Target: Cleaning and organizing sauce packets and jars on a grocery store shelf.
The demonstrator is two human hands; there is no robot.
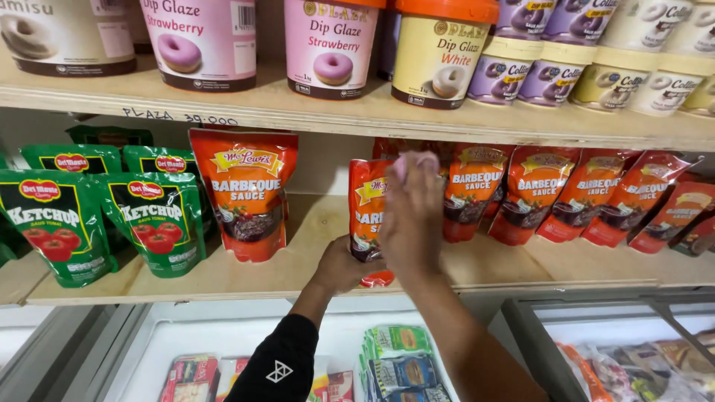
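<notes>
Left hand (344,266) holds orange sauce pouch (366,208) upright, top up

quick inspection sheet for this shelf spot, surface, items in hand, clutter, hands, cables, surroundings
surface: wooden shelf, bare gap between pouches
job's things: orange sauce pouch upright, pink cloth pressed on it
clutter: another orange pouch standing alone, row of orange pouches leaning, green pouches at left
grippers: left hand grips the pouch's base; right hand holds the cloth
cables: nothing seen
surroundings: glaze tubs on the upper shelf, chest freezer with packets below
</notes>
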